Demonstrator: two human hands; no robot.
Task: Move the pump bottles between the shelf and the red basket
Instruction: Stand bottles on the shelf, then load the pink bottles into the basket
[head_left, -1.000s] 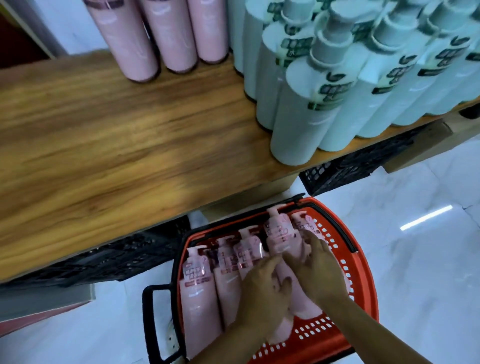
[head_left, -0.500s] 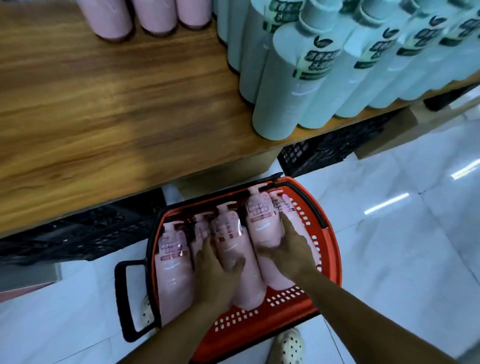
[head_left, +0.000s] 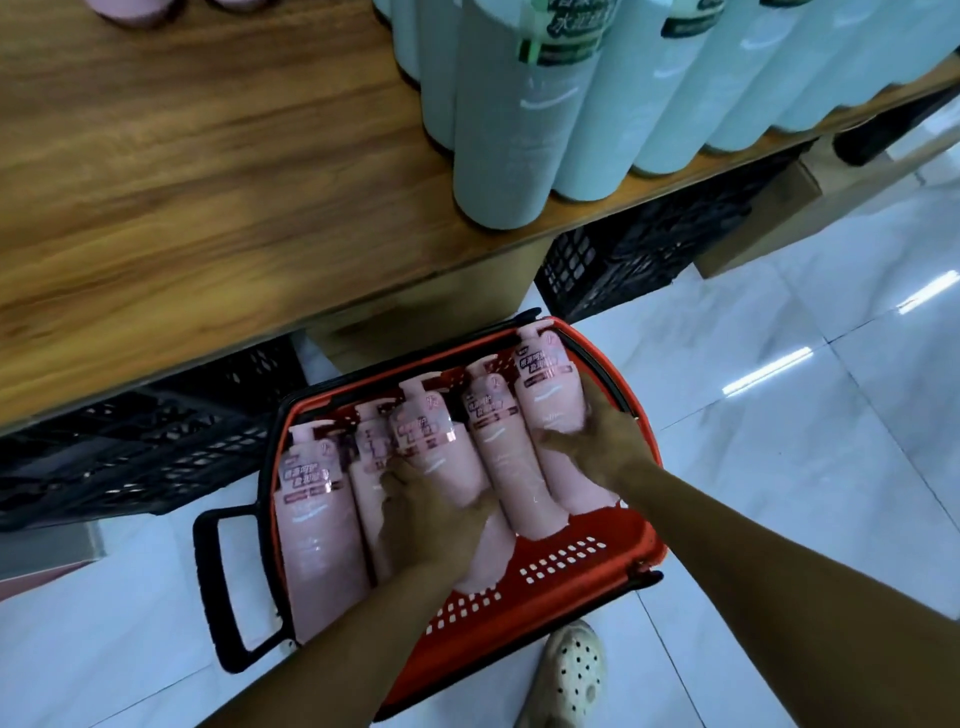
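Five pink pump bottles lie side by side in the red basket (head_left: 566, 561) on the floor (head_left: 805, 467), their pump heads pointing toward the shelf (head_left: 208, 182). From the basket's black handle (head_left: 218, 587) rightward come the leftmost bottle (head_left: 311, 519) and the second bottle (head_left: 369, 457), both untouched. Then my left hand (head_left: 431, 525) wraps the lower body of the middle bottle (head_left: 431, 441), fingers on its left flank and thumb on its right. The fourth bottle (head_left: 504, 457) lies free between my hands. My right hand (head_left: 597, 447) grips the far-right bottle (head_left: 545, 389), thumb across its front, fingers between it and the basket's wall. The bottles are packed touching, and the basket's far rim sits just under the shelf's front edge. On the shelf, the left stretch is bare wood, with pink bottle bases (head_left: 130, 8) at the back. To the right, pale bottles (head_left: 509, 130) crowd up to the edge. The pink labels carry Chinese writing over a shiny band, and the pale ones a green label, all too blurred for me to read.
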